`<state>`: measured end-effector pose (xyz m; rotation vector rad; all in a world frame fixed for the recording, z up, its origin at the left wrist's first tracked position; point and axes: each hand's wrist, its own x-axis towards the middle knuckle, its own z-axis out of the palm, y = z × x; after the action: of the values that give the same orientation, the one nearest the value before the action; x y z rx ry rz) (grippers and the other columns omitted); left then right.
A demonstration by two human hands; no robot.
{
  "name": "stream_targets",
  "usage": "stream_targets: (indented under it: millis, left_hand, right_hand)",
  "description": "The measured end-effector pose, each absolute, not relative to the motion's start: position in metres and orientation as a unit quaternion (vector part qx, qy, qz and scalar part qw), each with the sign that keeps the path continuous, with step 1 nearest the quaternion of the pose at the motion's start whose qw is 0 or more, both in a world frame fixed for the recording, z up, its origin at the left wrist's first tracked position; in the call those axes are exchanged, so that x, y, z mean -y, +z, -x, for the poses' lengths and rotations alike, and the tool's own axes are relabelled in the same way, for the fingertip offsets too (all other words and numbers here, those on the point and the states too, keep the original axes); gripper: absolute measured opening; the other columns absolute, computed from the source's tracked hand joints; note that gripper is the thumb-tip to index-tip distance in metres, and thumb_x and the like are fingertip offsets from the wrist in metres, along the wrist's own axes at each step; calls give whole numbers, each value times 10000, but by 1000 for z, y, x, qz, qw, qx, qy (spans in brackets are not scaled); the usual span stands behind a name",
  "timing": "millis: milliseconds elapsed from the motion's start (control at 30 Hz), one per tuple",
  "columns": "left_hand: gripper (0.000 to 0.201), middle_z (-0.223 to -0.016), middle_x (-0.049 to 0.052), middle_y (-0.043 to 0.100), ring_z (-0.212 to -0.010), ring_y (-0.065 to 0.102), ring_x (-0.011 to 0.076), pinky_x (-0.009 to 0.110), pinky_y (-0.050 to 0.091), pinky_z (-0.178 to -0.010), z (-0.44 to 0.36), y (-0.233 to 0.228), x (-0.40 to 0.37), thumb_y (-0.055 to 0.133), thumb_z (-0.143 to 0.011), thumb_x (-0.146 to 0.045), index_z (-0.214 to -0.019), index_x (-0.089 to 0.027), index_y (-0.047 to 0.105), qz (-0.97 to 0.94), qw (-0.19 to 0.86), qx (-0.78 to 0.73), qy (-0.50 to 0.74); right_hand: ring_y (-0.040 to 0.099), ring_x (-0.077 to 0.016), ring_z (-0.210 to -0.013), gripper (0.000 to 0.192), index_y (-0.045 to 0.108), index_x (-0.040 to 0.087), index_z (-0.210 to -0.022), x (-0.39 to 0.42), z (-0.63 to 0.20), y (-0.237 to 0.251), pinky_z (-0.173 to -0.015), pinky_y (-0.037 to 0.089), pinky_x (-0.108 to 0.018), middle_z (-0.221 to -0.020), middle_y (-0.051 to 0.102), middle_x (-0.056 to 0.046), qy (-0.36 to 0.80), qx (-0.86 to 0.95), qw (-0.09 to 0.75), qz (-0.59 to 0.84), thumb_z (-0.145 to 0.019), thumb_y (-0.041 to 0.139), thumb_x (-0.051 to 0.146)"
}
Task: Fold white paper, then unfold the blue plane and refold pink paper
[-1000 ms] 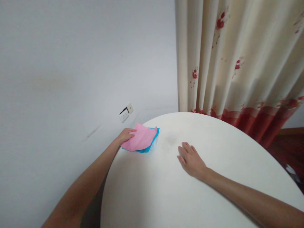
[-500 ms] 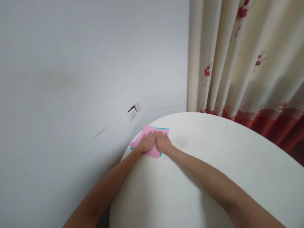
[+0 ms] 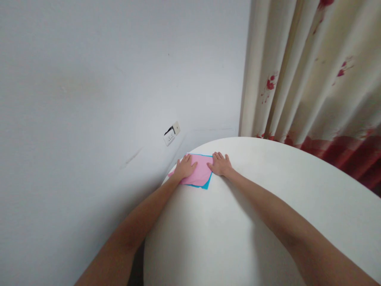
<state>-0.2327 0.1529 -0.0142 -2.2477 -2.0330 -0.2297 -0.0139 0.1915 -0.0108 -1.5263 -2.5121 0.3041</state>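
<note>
A pink sheet [image 3: 201,169] of thin material, cloth or paper, lies on top of a blue sheet [image 3: 206,185] near the far left edge of the white table. The blue shows along the far edge and at the near right corner. My left hand [image 3: 185,167] rests flat on the left part of the pink sheet, fingers spread. At the right edge of the sheets lies my right hand [image 3: 220,164], palm down and fingers apart, its thumb on the pink sheet. What is under the palms is hidden.
The round white table [image 3: 268,190] meets a pale wall [image 3: 119,79] on the left. A wall socket [image 3: 169,137] sits just above the table's far left edge. A cream curtain [image 3: 312,87] with red flowers hangs behind the right side.
My hands have moved apart, left hand towards the left side, right hand to the right edge. The pink sheet has shifted, and more blue shows at the near right. The view has moved slightly.
</note>
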Motion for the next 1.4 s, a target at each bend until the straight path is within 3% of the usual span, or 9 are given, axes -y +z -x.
stream_targets:
  millis: [100,200,300,533,700,867,1033,1200,1400]
  left_hand:
    - [579,-1564,171,277,-1467,176,317,585,86,-1155,231,-7,-133,333,-979,-430,-1481,-141,344,754,46,651,-73]
    - [603,-1604,56,203,-1487,109,273,536,91,-1173,234,3,-105,379,-957,-527,-1506,-296,286,837,-43,545,-31]
    - [773,-1609,54,178,-1490,62,303,565,29,-1165,239,12,-80,476,-874,-648,-1526,-348,187,867,-92,489,-10]
    - [884,-1610,89,162,-1488,48,318,571,16,-1160,233,18,-78,531,-816,-689,-1533,-301,188,850,-52,524,-22]
    - [876,-1618,79,119,-1487,33,330,577,59,-1157,225,18,-87,540,-825,-650,-1537,-318,153,838,-52,543,9]
    - [870,-1617,103,76,-1487,-1,333,583,29,-1157,210,36,-80,449,-871,-663,-1551,-257,88,846,-35,533,-4]
    - [652,-1617,80,114,-1496,48,230,460,41,-1202,133,50,-64,241,-995,-507,-1555,-214,80,864,38,486,-125]
    - [566,-1571,122,280,-1476,185,221,469,159,-1193,43,14,-54,169,-1011,-377,-1531,-158,209,865,-22,486,-125]
    - [561,-1586,110,240,-1482,157,229,478,149,-1196,17,-20,-48,227,-981,-298,-1520,-143,241,866,-22,491,-94]
  right_hand:
    - [95,-300,-1470,742,229,63,-1508,-190,12,-10,-1139,20,-562,-1597,173,-172,103,848,108,508,-949,276,548]
    - [125,-307,-1461,732,249,62,-1497,-189,12,-10,-1139,24,-555,-1583,216,-184,119,848,137,498,-941,331,532]
    - [175,-301,-1448,732,238,83,-1500,-192,11,-9,-1145,41,-529,-1565,270,-183,129,846,165,490,-927,391,513]
    - [405,-259,-1350,688,257,73,-1495,-200,6,-6,-1117,248,-374,-1480,427,-182,159,804,227,526,-971,254,520]
    - [399,-221,-1364,637,273,35,-1487,-195,-10,-6,-1094,312,-328,-1507,390,-176,166,749,288,574,-996,61,382]
    - [460,-217,-1311,573,397,80,-1443,-176,-48,-8,-1087,331,-357,-1428,501,-157,156,737,315,578,-983,125,288]
    - [489,-199,-1274,498,485,83,-1371,-135,-95,-13,-1085,337,-314,-1386,542,-142,129,755,301,568,-925,287,182]
    - [365,-194,-1373,487,485,76,-1365,-85,-138,-14,-1144,243,-303,-1460,458,-148,84,797,270,534,-897,381,162]
    - [315,-256,-1406,470,470,92,-1371,-45,-168,-17,-1150,231,-412,-1483,421,-163,37,826,205,523,-950,364,271]
